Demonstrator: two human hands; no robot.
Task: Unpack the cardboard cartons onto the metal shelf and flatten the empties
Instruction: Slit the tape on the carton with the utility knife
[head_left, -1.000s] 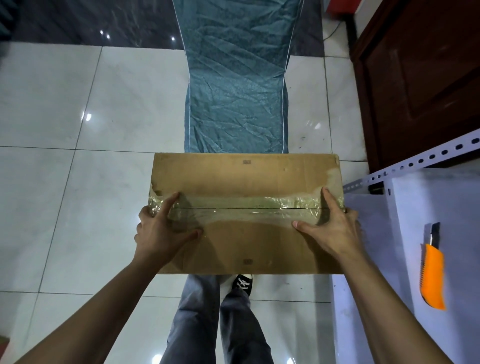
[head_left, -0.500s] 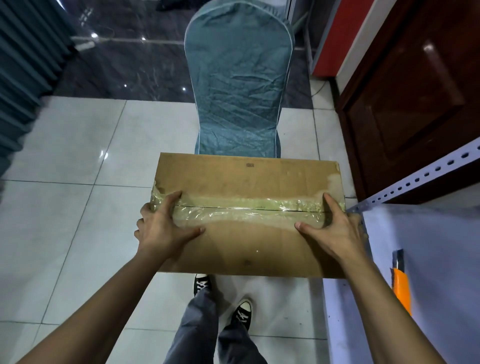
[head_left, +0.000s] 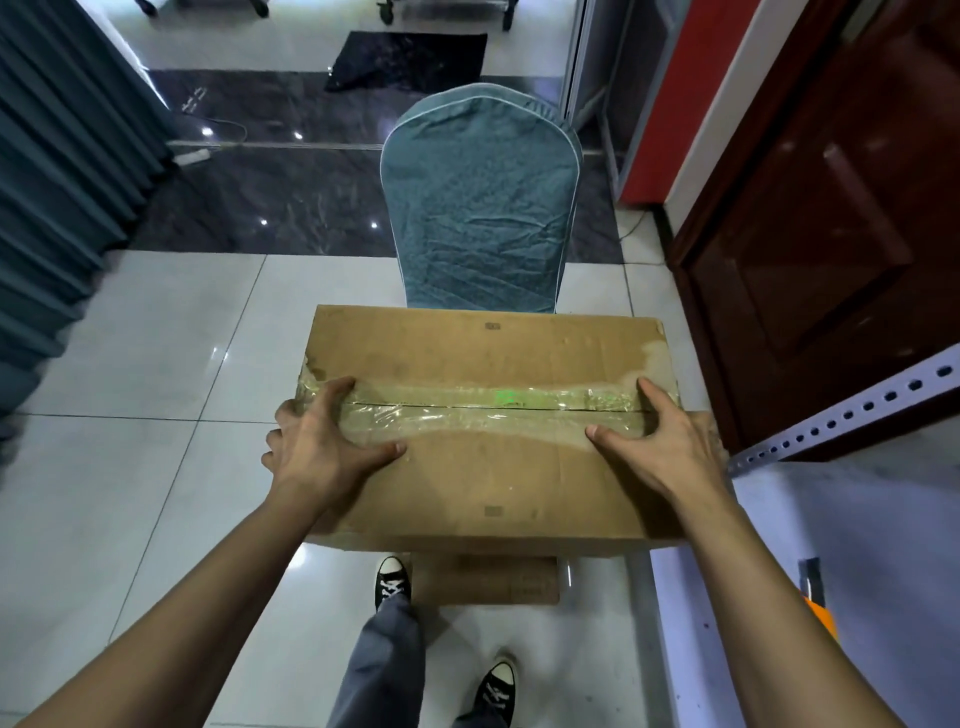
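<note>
Brown cardboard carton (head_left: 488, 467), sealed with clear tape (head_left: 493, 408) along its top seam, hangs above the floor between our hands, just left of the pale perforated metal shelf (head_left: 852, 410). Our left hand (head_left: 322, 447) and right hand (head_left: 670, 447) clasp its ends, thumbs on top, fingers wrapped over the edges. We judge this the carrying step. Next we set it down and slit the tape, probably with what looks like an orange knife (head_left: 821, 618).

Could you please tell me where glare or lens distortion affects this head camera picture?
Head view: glare streaks the clear tape across the carton, with a green glint mid-seam; light spots dot the glossy floor tiles; the wide-angle lens tilts the curtain outward at the left edge; the left hand and right hand look sharp.
</note>
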